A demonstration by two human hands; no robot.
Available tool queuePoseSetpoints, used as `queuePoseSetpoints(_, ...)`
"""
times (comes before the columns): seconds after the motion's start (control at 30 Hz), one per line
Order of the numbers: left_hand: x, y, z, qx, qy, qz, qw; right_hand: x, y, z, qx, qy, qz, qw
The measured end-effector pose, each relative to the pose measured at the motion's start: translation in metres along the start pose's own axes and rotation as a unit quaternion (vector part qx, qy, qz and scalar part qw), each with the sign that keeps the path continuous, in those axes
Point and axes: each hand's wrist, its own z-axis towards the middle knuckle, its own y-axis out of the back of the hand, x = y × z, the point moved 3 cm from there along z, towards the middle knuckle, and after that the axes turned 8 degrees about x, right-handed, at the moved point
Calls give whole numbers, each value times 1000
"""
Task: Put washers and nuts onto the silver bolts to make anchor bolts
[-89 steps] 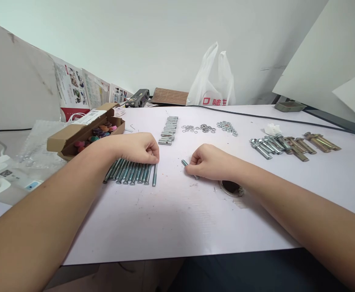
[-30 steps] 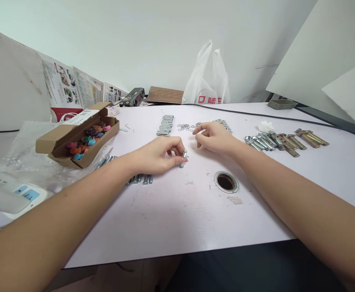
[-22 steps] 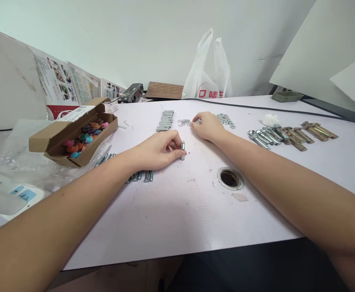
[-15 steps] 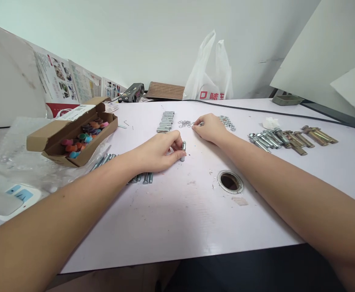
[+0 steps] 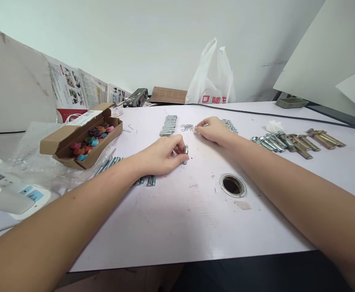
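One metal fastener [image 5: 186, 150] stands upright, pinched between thumb and fingers of the left hand [image 5: 164, 157]. Ahead and right of that grip, the right hand [image 5: 213, 129] bends over washers [image 5: 205, 125]; whether its fingertips hold one cannot be told. Step in hand, as judged: washer pick-up. Next move calls for isolating a single washer, fastener kept steady.

Two hands [image 5: 165, 156], one upright cylinder [image 5: 186, 150], perhaps ten lying cylinders [image 5: 168, 125], one box [image 5: 76, 140], one bag [image 5: 210, 83]

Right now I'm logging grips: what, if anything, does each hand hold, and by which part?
Left hand: a metal cylinder, around its middle. Right hand: can't tell.
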Motion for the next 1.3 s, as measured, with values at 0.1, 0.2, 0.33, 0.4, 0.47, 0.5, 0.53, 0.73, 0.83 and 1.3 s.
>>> queuePoseSetpoints(0.1, 0, 0, 0, 1, -1, -1, 1000, 1, -3, 6, -18, 29, -71, 997)
queuePoseSetpoints(0.2, 0, 0, 0, 0, -5, 0, 1000, 0, -4, 9, -12, 38, -117, 992)
queuePoseSetpoints(0.33, 0, 0, 0, 2, -7, 0, 1000, 0, -3, 4, 12, 31, -141, 989)
queuePoseSetpoints(0.4, -1, 0, -1, 6, -6, -1, 1000, 2, -1, -1, 26, 45, -158, 986)
queuePoseSetpoints(0.47, -1, 0, -1, 6, -4, 0, 1000, 2, 2, -6, 48, 63, -160, 984)
queuePoseSetpoints(0.5, -1, 0, -1, 5, -4, 2, 1000, 1, 5, -8, 52, 64, -148, 985)
queuePoseSetpoints(0.53, -1, 0, -2, 3, -5, 3, 1000, -1, 8, -9, 47, 55, -129, 989)
queuePoseSetpoints(0.73, -1, 0, -2, 8, -3, 8, 1000, -20, 20, -3, -45, -13, -110, 993)
queuePoseSetpoints(0.83, -2, 0, -1, 9, -1, 7, 1000, -22, 17, 4, -63, 11, -157, 985)
queuePoseSetpoints(1.3, -4, 0, -1, 10, 2, 6, 1000, -14, 15, 1, -96, 36, -201, 974)
